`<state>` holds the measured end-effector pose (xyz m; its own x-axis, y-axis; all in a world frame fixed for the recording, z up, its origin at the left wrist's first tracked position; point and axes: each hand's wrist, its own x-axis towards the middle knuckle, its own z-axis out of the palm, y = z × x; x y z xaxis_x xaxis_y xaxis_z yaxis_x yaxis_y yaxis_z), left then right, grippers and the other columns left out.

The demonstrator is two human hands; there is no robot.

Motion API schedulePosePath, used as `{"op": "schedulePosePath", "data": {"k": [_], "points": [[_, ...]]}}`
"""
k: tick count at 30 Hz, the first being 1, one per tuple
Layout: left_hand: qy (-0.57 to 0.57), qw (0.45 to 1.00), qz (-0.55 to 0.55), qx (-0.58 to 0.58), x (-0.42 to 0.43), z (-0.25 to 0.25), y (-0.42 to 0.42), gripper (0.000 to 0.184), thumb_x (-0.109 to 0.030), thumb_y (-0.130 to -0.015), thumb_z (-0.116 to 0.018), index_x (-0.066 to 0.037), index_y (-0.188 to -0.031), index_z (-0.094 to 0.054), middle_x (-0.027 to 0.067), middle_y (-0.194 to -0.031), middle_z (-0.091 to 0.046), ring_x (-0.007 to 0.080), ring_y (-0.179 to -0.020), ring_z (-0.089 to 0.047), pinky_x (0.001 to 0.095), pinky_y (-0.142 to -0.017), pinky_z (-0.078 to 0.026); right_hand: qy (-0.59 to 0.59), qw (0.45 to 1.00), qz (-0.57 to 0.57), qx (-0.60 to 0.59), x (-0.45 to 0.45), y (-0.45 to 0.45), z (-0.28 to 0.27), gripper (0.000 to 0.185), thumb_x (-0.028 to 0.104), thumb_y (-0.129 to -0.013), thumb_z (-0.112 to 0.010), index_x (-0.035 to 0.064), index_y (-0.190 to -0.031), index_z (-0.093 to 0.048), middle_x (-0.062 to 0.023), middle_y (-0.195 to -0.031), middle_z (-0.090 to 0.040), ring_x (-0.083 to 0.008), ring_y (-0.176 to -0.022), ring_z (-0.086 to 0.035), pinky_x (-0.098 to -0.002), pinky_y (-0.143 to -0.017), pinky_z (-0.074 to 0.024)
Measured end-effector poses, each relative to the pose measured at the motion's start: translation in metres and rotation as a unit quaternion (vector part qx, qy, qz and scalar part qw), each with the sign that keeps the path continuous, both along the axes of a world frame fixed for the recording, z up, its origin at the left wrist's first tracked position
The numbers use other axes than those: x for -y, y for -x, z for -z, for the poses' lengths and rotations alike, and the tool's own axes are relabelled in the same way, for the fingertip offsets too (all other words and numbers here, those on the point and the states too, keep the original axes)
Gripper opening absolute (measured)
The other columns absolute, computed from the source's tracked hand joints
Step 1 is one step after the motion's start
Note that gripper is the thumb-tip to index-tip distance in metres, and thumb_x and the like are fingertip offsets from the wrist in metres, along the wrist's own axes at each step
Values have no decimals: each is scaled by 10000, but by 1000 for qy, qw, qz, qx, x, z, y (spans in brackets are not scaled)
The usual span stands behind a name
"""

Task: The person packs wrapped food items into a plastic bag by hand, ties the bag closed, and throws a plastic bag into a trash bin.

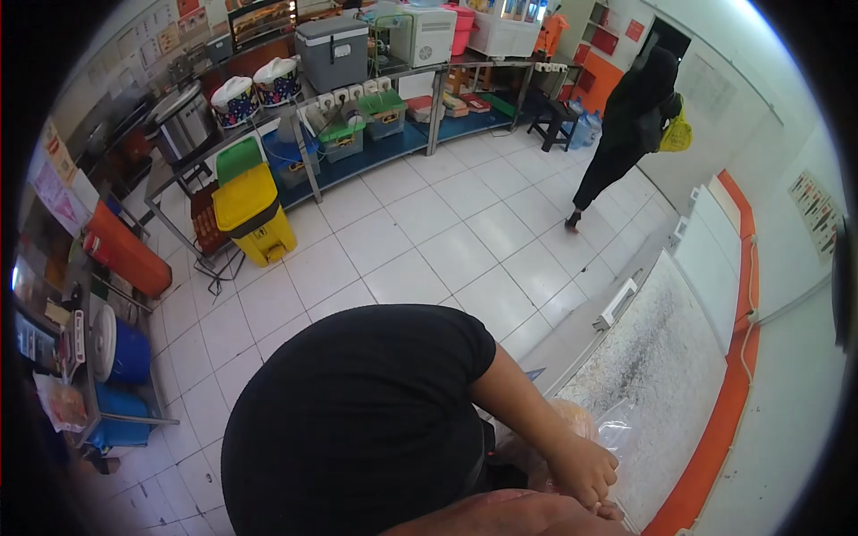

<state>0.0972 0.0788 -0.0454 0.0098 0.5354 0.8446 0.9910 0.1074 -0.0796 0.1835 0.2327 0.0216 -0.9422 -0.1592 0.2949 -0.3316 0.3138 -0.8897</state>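
My left hand (583, 469) is closed, its fingers curled down at the edge of a clear plastic bag (617, 427). Pale orange contents show through the bag's bulging part (574, 418), beside my left forearm. Close under the left hand are the bent fingers of my right hand (609, 510), mostly hidden. What the right fingers pinch cannot be made out. Both hands are over the near end of a white chest freezer (657, 357) with a scuffed, speckled top.
A person in dark clothes (626, 121) carrying a yellow bag (677, 130) walks on the tiled floor (402, 223). A yellow pedal bin (255, 214) stands by a long metal table holding a grey cooler box (332, 54). Blue tubs (121, 344) are at left.
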Motion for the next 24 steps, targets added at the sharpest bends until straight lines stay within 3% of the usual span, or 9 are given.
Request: {"op": "schedulePosePath", "data": {"k": [6,9,10,11,13,14,18,20,24], "points": [[81,958,-15,274,0,4,0,182,-252,-633,-675,-78,-638,-622,117,-643,-626,336,-613,-592,453,-579,-442,170,983,-29,-55,-16,25,70,453,300,-821,-741,93,-864,-340,-33,-832,-430,-154,-793,-467,-273,-738,-409],[86,935,39,341,-18,33,27,257,-308,-676,-723,-72,-759,-664,126,-677,-626,307,-639,-619,448,-594,-466,159,986,8,-48,-44,-3,84,531,330,-779,-791,112,-829,-310,-15,-818,-398,-155,-794,-449,-274,-749,-390],[127,823,158,531,3,4,13,322,-359,-684,-752,-64,-786,-675,139,-694,-638,274,-631,-620,437,-582,-468,90,995,38,-16,-70,-34,77,526,343,-785,-785,108,-842,-317,-19,-821,-394,-156,-798,-441,-278,-752,-383],[99,800,194,559,-25,20,-18,322,-359,-684,-752,-64,-786,-675,139,-694,-638,274,-631,-620,437,-582,-468,22,998,55,12,-91,-56,65,521,355,-791,-778,105,-854,-325,-24,-823,-391,-157,-801,-434,-283,-755,-375],[97,876,90,463,-2,11,14,306,-330,-665,-769,-55,-761,-674,136,-687,-647,266,-649,-627,416,-593,-469,-1,996,55,-65,-56,-4,75,515,379,-803,-765,98,-880,-341,-33,-827,-385,-159,-807,-420,-293,-762,-361],[82,935,67,338,-14,32,32,282,-305,-653,-759,-52,-742,-670,134,-684,-642,292,-650,-625,411,-601,-471,5,991,-47,-126,-55,9,73,517,396,-801,-765,88,-906,-364,-12,-838,-364,-140,-792,-398,-255,-740,-339],[34,902,49,428,-17,27,4,210,-239,-590,-716,-60,-611,-608,138,-601,-578,319,-631,-598,410,-617,-456,102,993,-39,-48,-44,8,56,446,267,-817,-743,80,-971,-368,-3,-843,-393,-108,-785,-421,-222,-728,-346],[-39,972,55,226,-11,31,15,163,-160,-589,-691,-41,-637,-591,138,-737,-592,309,-741,-582,407,-652,-443,141,989,-23,-41,-13,32,49,411,205,-826,-719,83,-982,-358,1,-829,-394,-99,-770,-415,-221,-710,-357],[-71,965,66,246,-2,20,3,143,-130,-593,-675,-34,-623,-573,129,-828,-583,316,-819,-554,416,-687,-437,202,975,-55,80,-13,42,30,322,34,-848,-632,73,-1001,-351,8,-793,-424,-63,-741,-427,-219,-626,-379]]}}
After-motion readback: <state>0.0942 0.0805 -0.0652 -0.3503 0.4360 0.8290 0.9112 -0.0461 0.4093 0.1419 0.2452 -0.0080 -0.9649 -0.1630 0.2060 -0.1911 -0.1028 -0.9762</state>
